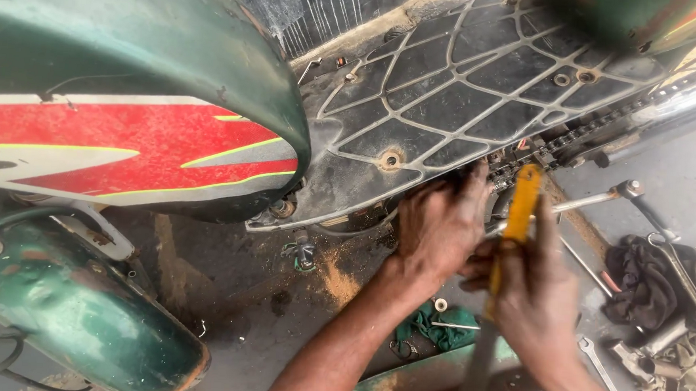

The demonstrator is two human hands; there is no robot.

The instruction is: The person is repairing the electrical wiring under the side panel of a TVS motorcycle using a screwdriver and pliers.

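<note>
My left hand (440,224) reaches up under the black ribbed underside panel (456,98) of a green motorcycle, fingers curled against the parts near the drive chain (597,129); what they grip is hidden. My right hand (535,296) is closed around a long tool with a yellow handle (519,208) and a grey metal shaft, which runs down toward me. The handle points up toward the chain area, right beside my left hand.
The green side cover with a red and white stripe (129,140) fills the upper left; a green fender (72,316) lies lower left. On the dirty concrete floor lie a green rag (436,323), a dark rag (645,282), wrenches (601,367) and a kick lever (602,197).
</note>
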